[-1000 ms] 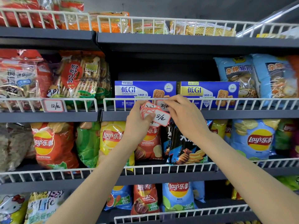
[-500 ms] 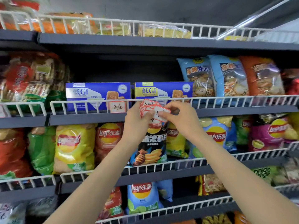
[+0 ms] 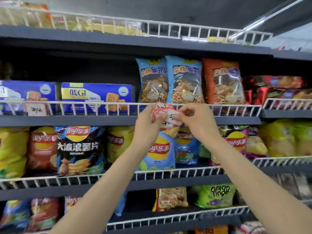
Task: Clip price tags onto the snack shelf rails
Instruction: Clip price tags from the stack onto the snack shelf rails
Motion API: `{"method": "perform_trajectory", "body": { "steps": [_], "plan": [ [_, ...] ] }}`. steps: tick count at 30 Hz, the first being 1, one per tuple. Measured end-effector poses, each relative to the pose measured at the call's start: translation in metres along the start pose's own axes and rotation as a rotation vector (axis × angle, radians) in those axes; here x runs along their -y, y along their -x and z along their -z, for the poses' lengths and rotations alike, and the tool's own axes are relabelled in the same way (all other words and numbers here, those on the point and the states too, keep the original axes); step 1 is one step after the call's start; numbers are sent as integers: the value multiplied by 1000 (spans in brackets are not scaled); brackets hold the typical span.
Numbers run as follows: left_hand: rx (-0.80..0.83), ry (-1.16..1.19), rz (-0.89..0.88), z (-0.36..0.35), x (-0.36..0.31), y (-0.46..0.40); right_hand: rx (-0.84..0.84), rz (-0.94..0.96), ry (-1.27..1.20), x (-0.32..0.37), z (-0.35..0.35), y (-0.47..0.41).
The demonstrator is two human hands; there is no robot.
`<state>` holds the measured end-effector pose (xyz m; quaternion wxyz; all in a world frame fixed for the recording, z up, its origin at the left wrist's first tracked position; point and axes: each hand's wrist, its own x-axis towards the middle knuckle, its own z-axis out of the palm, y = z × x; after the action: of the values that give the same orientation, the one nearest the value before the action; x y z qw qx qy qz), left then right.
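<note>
My left hand [image 3: 148, 125] grips a fanned stack of red-bordered white price tags [image 3: 159, 109] in front of the white wire rail [image 3: 101, 108] of the middle shelf. My right hand [image 3: 194, 120] pinches the front tag [image 3: 170, 118] of that stack, which carries handwritten black numbers. Both hands sit just below the light blue snack bags [image 3: 153, 80]. One price tag [image 3: 36, 109] hangs clipped on the rail at the far left, before a blue biscuit box [image 3: 27, 93].
Dark shelves hold a second blue biscuit box [image 3: 98, 95], an orange bag [image 3: 222, 81], Lay's chip bags [image 3: 79, 149] below, and a green onion-ring bag [image 3: 217, 195] lower down. Each shelf front has a white wire rail.
The view has swung right along the shelf, so the biscuit boxes and clipped tag slid left. My hands moved with it and still hold the tag stack, now under the light blue bags.
</note>
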<state>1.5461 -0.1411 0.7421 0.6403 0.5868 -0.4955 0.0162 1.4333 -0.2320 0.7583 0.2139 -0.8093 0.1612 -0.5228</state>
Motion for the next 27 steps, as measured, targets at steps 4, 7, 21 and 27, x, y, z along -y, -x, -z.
{"method": "perform_trajectory", "body": {
  "steps": [4,7,21,27],
  "plan": [
    [22,-47,-19,-31,-10,-6,-30,-19,17,-22,28,-5],
    [34,-121,-64,-54,-11,-13,-103,-24,61,-40,42,-5],
    [126,-250,26,-149,-27,-21,-174,135,248,-98,120,-38],
    [13,-270,74,-168,-38,-11,-99,207,185,-118,126,-48]
  ]
}}
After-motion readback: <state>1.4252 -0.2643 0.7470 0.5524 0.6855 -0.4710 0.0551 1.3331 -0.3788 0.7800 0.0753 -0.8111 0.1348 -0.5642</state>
